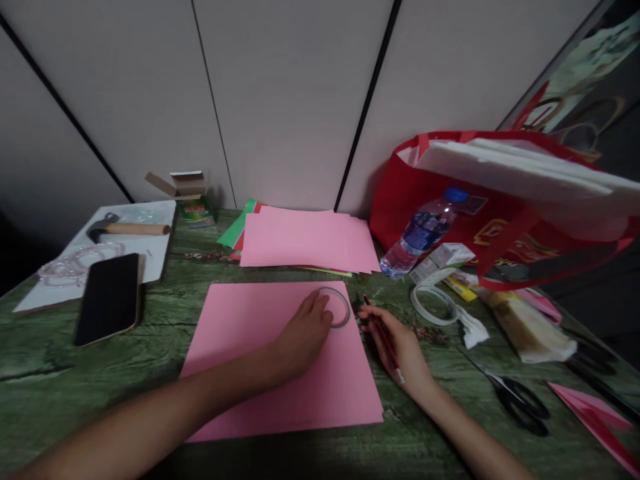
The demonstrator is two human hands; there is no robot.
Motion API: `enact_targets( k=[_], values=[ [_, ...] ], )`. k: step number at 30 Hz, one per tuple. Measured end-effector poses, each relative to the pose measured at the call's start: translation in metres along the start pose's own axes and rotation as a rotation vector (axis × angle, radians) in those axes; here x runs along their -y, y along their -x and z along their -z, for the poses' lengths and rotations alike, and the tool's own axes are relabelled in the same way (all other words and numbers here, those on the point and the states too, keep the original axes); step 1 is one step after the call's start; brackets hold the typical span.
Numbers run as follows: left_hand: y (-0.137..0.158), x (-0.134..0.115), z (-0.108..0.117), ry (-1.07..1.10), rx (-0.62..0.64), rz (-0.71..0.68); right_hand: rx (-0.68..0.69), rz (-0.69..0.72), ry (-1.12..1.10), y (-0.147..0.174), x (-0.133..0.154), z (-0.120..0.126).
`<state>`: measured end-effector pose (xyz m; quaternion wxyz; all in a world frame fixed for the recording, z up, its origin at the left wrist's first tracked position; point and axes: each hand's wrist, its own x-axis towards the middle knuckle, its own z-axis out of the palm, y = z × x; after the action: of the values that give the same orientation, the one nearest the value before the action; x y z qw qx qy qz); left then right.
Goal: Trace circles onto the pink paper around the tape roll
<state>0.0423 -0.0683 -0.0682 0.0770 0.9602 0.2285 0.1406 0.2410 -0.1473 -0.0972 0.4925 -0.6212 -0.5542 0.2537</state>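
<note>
A sheet of pink paper (250, 320) lies flat on the table in front of me, with another edge showing beneath it. Near its upper right corner rests a thin grey ring (349, 311). My left hand (304, 333) reaches over the paper, its curled fingers holding the ring's left side against the sheet. Just off the paper's right edge, my right hand (400, 343) is closed around a red pencil (392, 353). The pencil slants, its dark end toward the ring and its pale end toward my wrist.
Behind lies a stack of pink paper (305, 237). At left are a phone (110, 297), a hammer (135, 229) and a small green box (196, 210). At right are a water bottle (425, 233), a tape roll (417, 307), scissors (520, 403) and a red bag (400, 193).
</note>
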Motion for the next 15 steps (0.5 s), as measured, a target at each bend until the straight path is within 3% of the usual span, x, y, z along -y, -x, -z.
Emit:
enact_targets(
  k=[7,11,15],
  values=[
    [0.002,0.002,-0.012,-0.012,0.007,0.042,-0.077,-0.032,-0.045,-0.036,0.016,0.013],
    [0.004,-0.002,-0.013,-0.100,0.034,0.030,-0.108,-0.056,-0.103,-0.066,0.019,0.005],
    [0.006,-0.008,-0.011,-0.206,-0.070,-0.015,-0.023,-0.098,-0.218,-0.094,0.023,-0.009]
  ],
)
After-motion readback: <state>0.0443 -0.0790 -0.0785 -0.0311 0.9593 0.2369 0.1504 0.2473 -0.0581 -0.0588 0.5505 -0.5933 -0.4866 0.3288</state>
